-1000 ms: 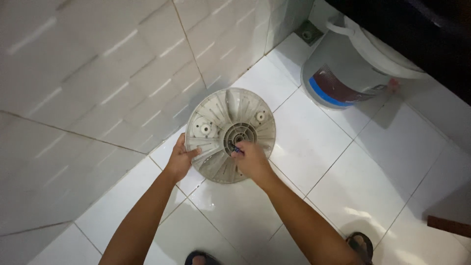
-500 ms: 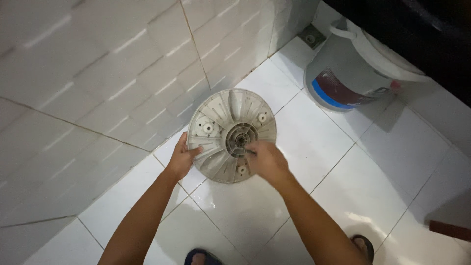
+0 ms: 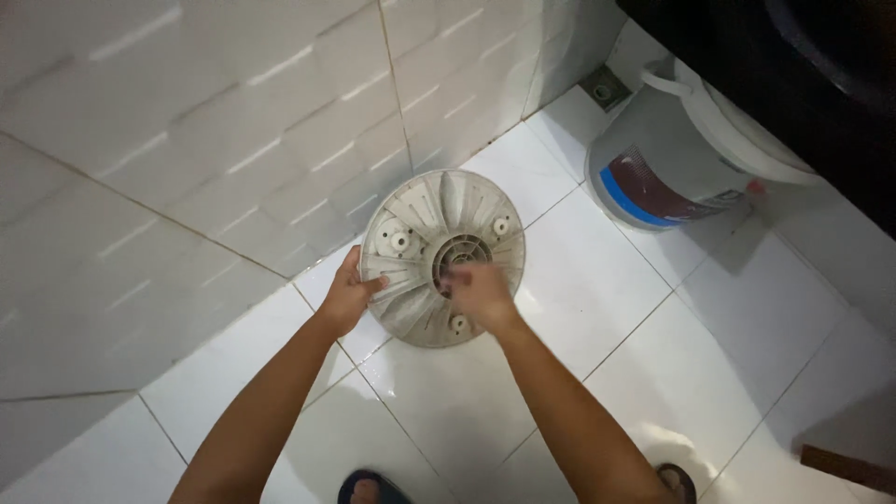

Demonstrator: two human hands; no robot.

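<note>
A round grey plastic disc with radial ribs and a grated hub point(image 3: 439, 224), like a washing machine pulsator, stands tilted against the white tiled wall. My left hand point(image 3: 350, 291) grips its left rim. My right hand point(image 3: 476, 289) rests on the disc's face just below the hub, fingers curled and blurred, so I cannot tell if it holds anything.
A white plastic bucket point(image 3: 672, 159) with a blue and red label stands at the right by the wall. A floor drain point(image 3: 604, 91) sits in the corner behind it. My sandalled feet point(image 3: 373, 487) are at the bottom edge on wet white floor tiles.
My right hand has shifted slightly across the disc's centre, from the hub toward its lower right. The left hand keeps its hold on the rim.
</note>
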